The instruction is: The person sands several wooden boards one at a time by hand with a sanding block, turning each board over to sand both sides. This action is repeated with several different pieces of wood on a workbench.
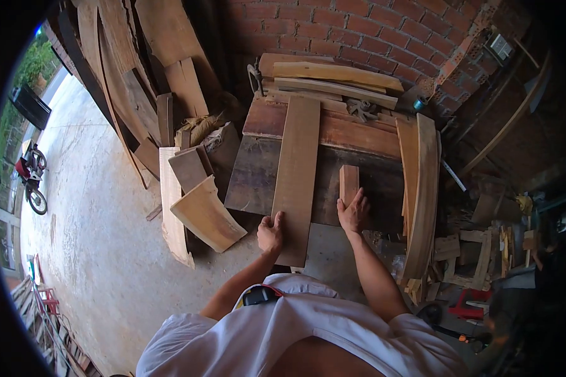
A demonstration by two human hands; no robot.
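- On the dark tabletop [251,182] lies a long board [295,169]. It is flat, light brown and smooth, and it runs from the near edge toward the brick wall [358,31].
- Its near end sticks out past the tabletop edge, over the grey floor [94,239].
- Left hand [270,232] holds the near left side of the long board, thumb on top and fingers curled at the edge.
- Right hand [353,210] lies flat and open on a small block [348,182]. The block is short, pale and stands beside the long board, a little apart from it.
- Both hands are apart, one on each piece of wood.
- At the right edge of the tabletop sit curved planks [421,188]. They bend like a bow and hang down past the near edge.
- At the far end, by the brick wall, more boards [333,78] are piled up.
- Left of the tabletop, a curved slab [207,217] and other wood pieces lean close by.
- Between the long board and the curved planks, the dark top is bare around the small block.
- Far left, the floor is wide and open, and a motorbike [31,176] stands there, well apart.
- Right of the tabletop, small wood scraps [478,251] crowd the ground.
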